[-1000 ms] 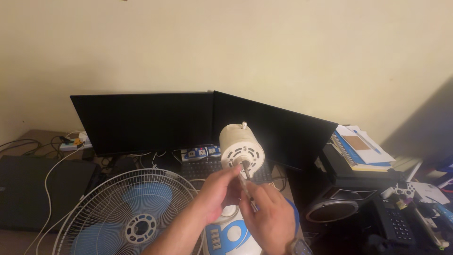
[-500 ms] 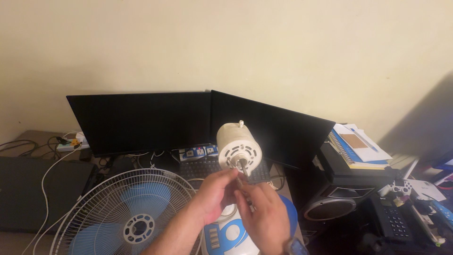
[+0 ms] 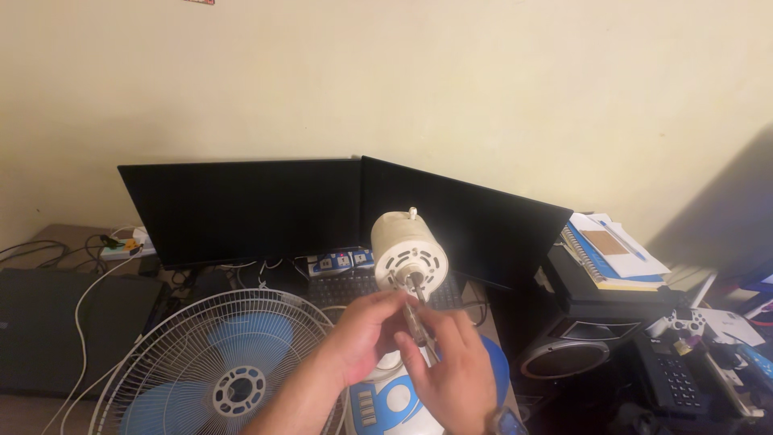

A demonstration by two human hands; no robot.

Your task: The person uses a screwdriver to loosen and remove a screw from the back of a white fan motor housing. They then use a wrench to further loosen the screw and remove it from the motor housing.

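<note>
A cream-coloured fan motor housing [image 3: 408, 250] stands upright in the middle of the view, its metal shaft [image 3: 418, 300] pointing toward me. My left hand [image 3: 364, 331] and my right hand [image 3: 448, 366] meet just below the housing, fingers pinched around the shaft. Under my hands lies the fan's white and blue base with a row of buttons [image 3: 385, 402]. A white wire fan guard with blue blades [image 3: 216, 364] lies flat at the lower left.
Two dark monitors [image 3: 241, 209] stand angled against the wall, a keyboard [image 3: 354, 285] in front of them. A laptop [image 3: 56, 322] and cables lie at left. A speaker [image 3: 564, 354], stacked notebooks [image 3: 612, 251], a game controller [image 3: 684, 324] and a desk phone [image 3: 672, 379] crowd the right.
The view has drifted slightly; my hands stay together on the shaft under the motor housing, the fingers shifting a little.
</note>
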